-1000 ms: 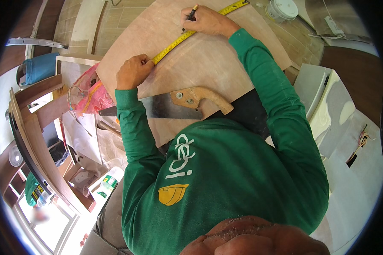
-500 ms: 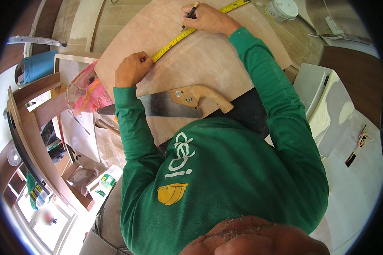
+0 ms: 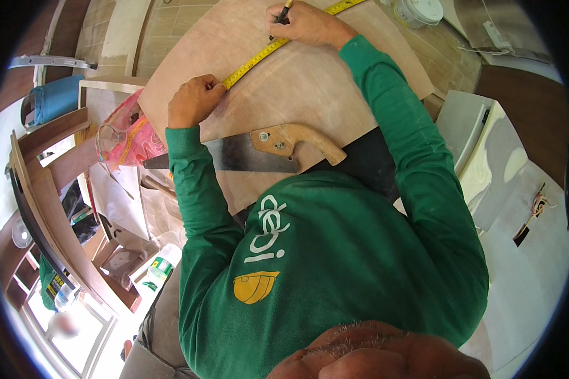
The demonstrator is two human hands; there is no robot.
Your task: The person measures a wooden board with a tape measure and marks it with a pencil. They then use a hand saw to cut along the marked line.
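Note:
A yellow tape measure stretches slantwise over a sheet of pale plywood. Its near end goes under the curled fingers of my left hand, which grip it at the plywood's left part. Farther along the tape, my right hand pinches a dark pencil, its point down at the tape's far edge. The side of that hand rests over the tape. Closer to my body lies a handsaw with a wooden handle, flat on the plywood; my left forearm crosses over its blade near the tip.
Left of the plywood hangs a pink plastic bag beside wooden framing. A blue bundle is farther left. A white bucket stands on the tiled floor at the far right. A plastic bottle lies at lower left.
Hardly anything differs. My right hand and the pencil have shifted slightly left and up, still at the tape. My left hand keeps its grip, and the saw lies as before.

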